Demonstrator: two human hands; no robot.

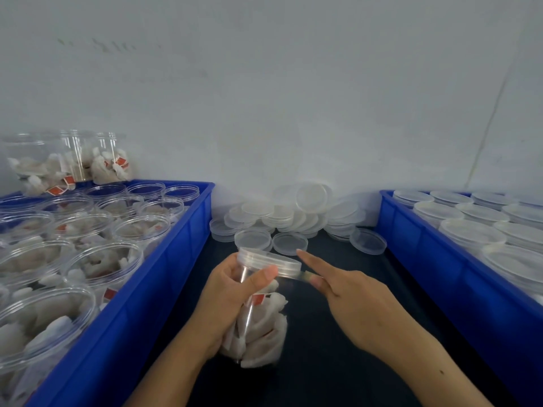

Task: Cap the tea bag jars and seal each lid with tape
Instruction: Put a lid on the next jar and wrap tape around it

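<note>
Your left hand (232,292) grips a clear jar (258,315) packed with tea bags, near centre, over the dark table (338,362). Fingers are curled round the jar's upper wall; the thumb (264,276) presses against the side of the lid (269,261). The jar is tilted, top leaning away from you and a little to the left. The lid is on the jar.

A short strip of clear tape (305,277) runs from the right side of the lid rim out to your right hand (352,295). That hand pinches the free end of the strip; the forefinger (311,258) is stretched out straight, pointing far-left past the lid, and the other fingers are folded under. How much of the strip is already stuck to the rim cannot be told.

On the left stands a blue crate (164,271) holding many open jars (97,259) filled with tea bags, none capped; more filled jars (67,160) are stacked at its far end against the wall (264,83). On the right stands a second blue crate (435,265) holding capped jars (470,233), lids up. Between the crates, at the far side of the table, lies a loose pile of spare lids (293,215), some flat, some leaning on each other.
</note>
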